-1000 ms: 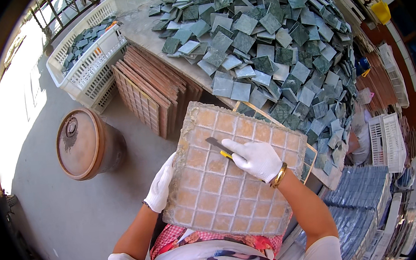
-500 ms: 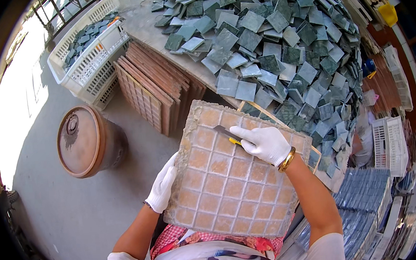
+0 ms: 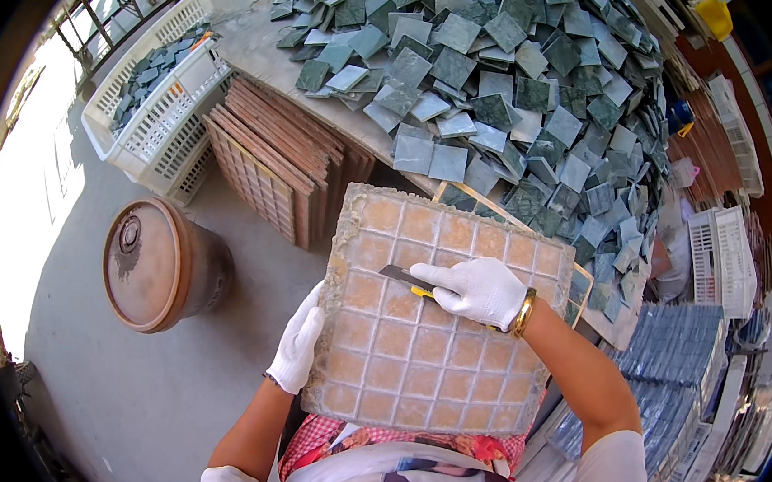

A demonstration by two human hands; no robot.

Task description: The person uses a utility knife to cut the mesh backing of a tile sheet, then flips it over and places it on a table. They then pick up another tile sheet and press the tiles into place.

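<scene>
Since the earlier frame the blade had slid a bit left along a grout line. Right hand (image 3: 481, 290) gripped the scraper (image 3: 405, 278); left hand (image 3: 299, 340) clasped the tile sheet (image 3: 431, 346) edge, propped against the table (image 3: 320, 92). Best kept the blade flat, strokes short.

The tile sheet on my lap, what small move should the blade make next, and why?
Probably draw the blade along the grout line it rests on: the right hand presses it onto the tile sheet, and the left hand steadies the sheet's edge.
</scene>
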